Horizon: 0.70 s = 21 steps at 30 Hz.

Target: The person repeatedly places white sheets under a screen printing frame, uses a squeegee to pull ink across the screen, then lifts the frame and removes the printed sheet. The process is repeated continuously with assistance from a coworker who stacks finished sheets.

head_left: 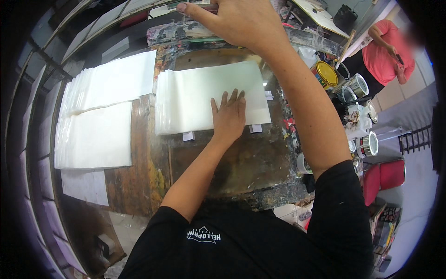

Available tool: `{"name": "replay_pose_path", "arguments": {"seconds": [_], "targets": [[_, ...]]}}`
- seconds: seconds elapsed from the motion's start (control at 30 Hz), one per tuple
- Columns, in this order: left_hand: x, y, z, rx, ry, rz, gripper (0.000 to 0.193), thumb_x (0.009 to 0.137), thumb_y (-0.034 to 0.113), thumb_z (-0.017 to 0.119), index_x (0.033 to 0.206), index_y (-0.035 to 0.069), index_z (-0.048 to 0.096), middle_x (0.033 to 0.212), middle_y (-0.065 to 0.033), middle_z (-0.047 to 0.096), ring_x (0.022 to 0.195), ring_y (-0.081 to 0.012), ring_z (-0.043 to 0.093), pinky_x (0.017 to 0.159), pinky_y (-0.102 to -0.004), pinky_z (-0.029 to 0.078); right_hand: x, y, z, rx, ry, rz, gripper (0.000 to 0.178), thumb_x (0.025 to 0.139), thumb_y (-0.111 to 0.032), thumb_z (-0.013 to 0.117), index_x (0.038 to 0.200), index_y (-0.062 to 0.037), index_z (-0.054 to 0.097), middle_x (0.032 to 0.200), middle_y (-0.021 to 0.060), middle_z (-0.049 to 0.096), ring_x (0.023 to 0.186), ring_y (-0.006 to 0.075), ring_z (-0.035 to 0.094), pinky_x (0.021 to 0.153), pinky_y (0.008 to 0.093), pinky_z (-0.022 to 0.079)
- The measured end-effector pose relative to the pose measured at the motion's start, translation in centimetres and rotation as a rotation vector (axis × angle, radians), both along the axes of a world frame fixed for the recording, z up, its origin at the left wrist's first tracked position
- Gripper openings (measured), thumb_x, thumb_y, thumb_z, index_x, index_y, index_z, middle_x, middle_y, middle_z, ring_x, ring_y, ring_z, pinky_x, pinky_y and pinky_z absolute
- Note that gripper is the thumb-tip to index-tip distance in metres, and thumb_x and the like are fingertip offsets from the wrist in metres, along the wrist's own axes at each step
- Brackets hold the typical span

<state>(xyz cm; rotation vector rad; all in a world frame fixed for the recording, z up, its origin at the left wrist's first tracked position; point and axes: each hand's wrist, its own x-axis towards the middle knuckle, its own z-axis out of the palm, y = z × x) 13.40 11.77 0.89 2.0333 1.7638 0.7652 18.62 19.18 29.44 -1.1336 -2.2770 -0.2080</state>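
Head view: on the stained table, a stack of pale sheets is touched by the left hand, palm down, fingers spread. Slipping is best prevented by light, even pressure. The right hand is cut off by the upper edge; whether anything is gripped cannot be told.

The left hand lies flat — palm down, fingers parted and pointing far — its forearm slanting in from near left. The right arm stretches far and leftward; the right hand points its thumb left — fingers mostly out of view.
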Motion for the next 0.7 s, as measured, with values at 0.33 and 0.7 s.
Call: {"name": "replay_pose_path", "arguments": {"seconds": [0.33,0.7], "targets": [[1.3,-1.1,-3.3,0.115,0.314,-0.042,0.056,0.113,0.039,0.039,0.162,0.015,0.048,0.174,-0.0135,0.032,0.161,-0.043,0.023,0.127,-0.0706,0.01,-0.5,-0.1,1.3,-0.068,0.005,-0.016,0.087,0.101,-0.072,0.046,0.079,0.0056,0.077,0.079,0.026,0.074,0.081,0.0426,0.075,0.079,0.051,0.059],[1.5,-2.2,-3.6,0.257,0.222,0.006,0.056,0.111,0.038,0.046,0.159,0.01,0.049,0.168,-0.0184,0.042,0.155,-0.045,0.034,0.126,-0.0654,0.02,-1.6,-0.6,2.1,-0.153,-0.048,-0.15,0.086,0.102,-0.075,0.042,0.086,0.0019,0.077,0.079,0.0197,0.075,0.08,0.0341,0.075,0.075,0.0469,0.058]]}}
